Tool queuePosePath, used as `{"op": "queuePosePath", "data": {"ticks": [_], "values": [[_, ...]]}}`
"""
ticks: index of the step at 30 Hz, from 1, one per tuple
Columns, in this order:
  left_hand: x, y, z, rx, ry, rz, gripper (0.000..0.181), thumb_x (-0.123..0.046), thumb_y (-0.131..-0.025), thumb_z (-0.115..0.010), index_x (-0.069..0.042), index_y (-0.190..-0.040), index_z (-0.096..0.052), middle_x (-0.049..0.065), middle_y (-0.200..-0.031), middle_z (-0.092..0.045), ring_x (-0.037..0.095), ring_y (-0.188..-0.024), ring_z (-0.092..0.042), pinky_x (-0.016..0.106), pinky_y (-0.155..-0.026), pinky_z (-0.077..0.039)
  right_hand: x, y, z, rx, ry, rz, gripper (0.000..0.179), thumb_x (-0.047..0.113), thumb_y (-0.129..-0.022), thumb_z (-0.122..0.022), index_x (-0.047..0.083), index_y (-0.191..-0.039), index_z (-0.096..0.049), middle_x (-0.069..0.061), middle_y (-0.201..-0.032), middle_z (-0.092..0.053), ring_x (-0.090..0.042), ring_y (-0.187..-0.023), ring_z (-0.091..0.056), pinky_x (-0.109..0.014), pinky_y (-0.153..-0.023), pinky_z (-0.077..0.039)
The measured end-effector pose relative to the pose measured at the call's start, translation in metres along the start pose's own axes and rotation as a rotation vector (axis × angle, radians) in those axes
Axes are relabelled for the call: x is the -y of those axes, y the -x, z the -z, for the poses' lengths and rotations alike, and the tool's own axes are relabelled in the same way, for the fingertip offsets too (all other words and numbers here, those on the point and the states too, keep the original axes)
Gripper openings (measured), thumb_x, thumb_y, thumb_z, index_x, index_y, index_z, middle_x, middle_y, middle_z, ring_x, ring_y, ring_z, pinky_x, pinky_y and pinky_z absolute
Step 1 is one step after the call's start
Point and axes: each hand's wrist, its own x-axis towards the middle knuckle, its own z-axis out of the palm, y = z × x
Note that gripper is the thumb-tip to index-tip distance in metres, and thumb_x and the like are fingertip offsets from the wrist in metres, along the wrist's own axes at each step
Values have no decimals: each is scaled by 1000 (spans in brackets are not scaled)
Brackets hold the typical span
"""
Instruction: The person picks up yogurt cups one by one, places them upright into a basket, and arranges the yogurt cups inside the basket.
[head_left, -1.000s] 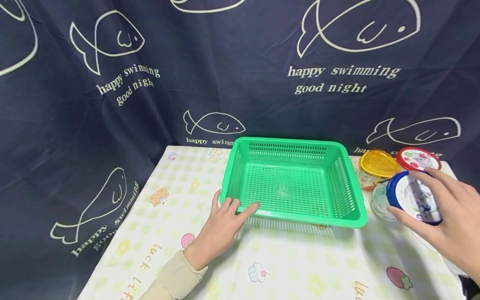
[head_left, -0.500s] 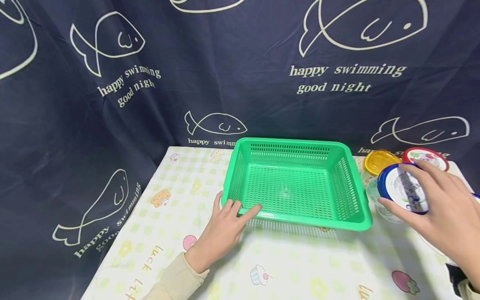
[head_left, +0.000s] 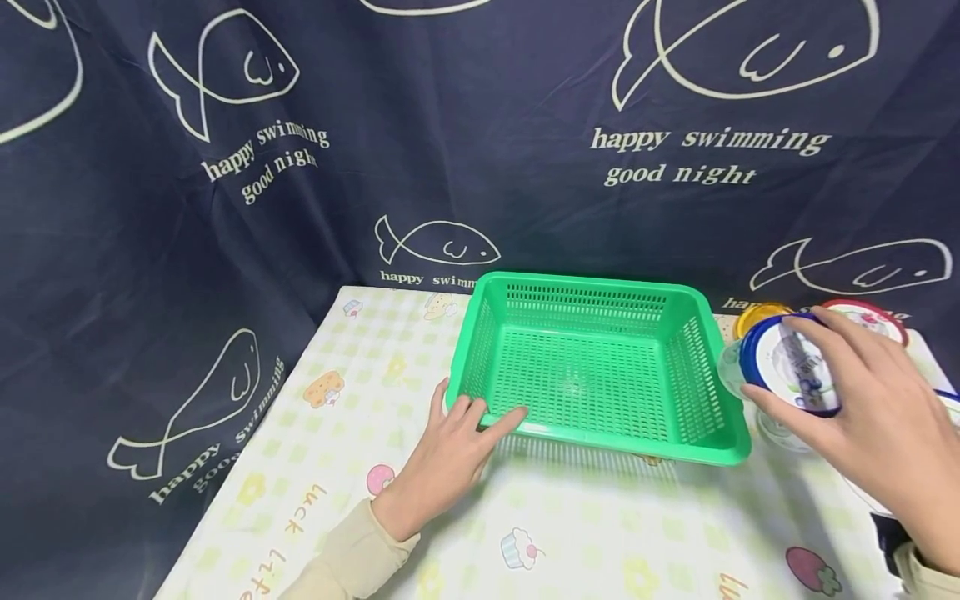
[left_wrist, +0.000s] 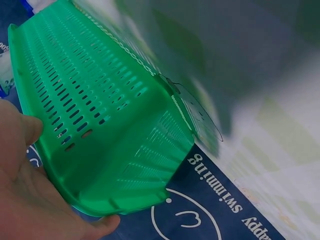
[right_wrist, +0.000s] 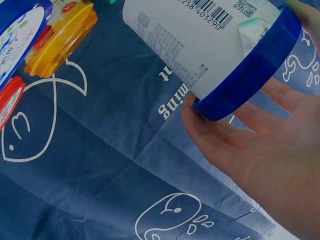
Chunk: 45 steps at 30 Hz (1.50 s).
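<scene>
My right hand (head_left: 892, 425) grips a jar with a blue lid (head_left: 783, 358) by the lid's edge, fingers on the far side and thumb on the near side. In the right wrist view the white, printed body of the jar (right_wrist: 180, 45) with its barcode shows, tilted. It hangs close to the right rim of a green plastic basket (head_left: 637, 444). My left hand (head_left: 435, 471) holds the basket's near left corner, thumb and fingers over the rim. The basket has slotted walls and nothing in it.
Behind my right hand stand a yellow-lidded jar (head_left: 757, 317) and a red-lidded jar (head_left: 873, 317). Another blue-lidded container (right_wrist: 17, 37) shows in the right wrist view. A clear jar (head_left: 780, 433) is partly hidden under the held one. A dark curtain (head_left: 450, 125) hangs behind the table.
The held jar has risen and moved left toward the basket with my right hand, covering more of the yellow lid. My left hand keeps its place on the basket's rim.
</scene>
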Motion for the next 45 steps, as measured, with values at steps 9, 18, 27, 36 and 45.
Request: {"op": "queuePosePath", "data": {"ticks": [9, 18, 27, 36, 45], "values": [[-1, 2, -1, -38, -6, -8, 60, -10, -90, -64, -32, -144, -50, 2, -89, -49, 24, -86, -49, 68, -113, -17, 7, -11, -1, 13, -32, 66, 85, 32, -61, -90, 3, -134, -58, -29, -138, -52, -50, -124, -47, -56, -114, -27], [0, 5, -3, -66, -18, -10, 61, -8, -86, -66, -32, -140, -54, 1, -87, -48, 23, -84, -49, 69, -110, -22, 14, -17, -14, 55, -49, 73, 85, 31, -64, -89, 6, -138, -56, -27, -142, -48, -53, -118, -46, -60, -110, -28], [3, 8, -5, -82, -42, -11, 59, -9, -86, -65, -32, -140, -55, 2, -87, -48, 24, -83, -49, 69, -111, -21, 17, -26, -22, 59, -88, 124, 83, 31, -64, -89, 6, -136, -57, -27, -140, -50, -50, -122, -47, -52, -116, -26], [10, 6, -5, -89, -70, -22, 63, -6, -83, -67, -32, -140, -54, 2, -86, -48, 24, -84, -50, 69, -109, -24, 18, -44, -30, 93, -94, 128, 84, 35, -67, -89, 5, -137, -55, -29, -140, -48, -52, -125, -44, -59, -113, -26], [4, 3, -9, -49, -41, -23, 74, -5, -77, -73, -32, -142, -50, 1, -87, -48, 23, -85, -50, 69, -112, -19, 11, -47, -37, 131, -96, 91, 81, 35, -67, -89, 4, -134, -56, -31, -137, -48, -56, -118, -42, -69, -99, -31]]}}
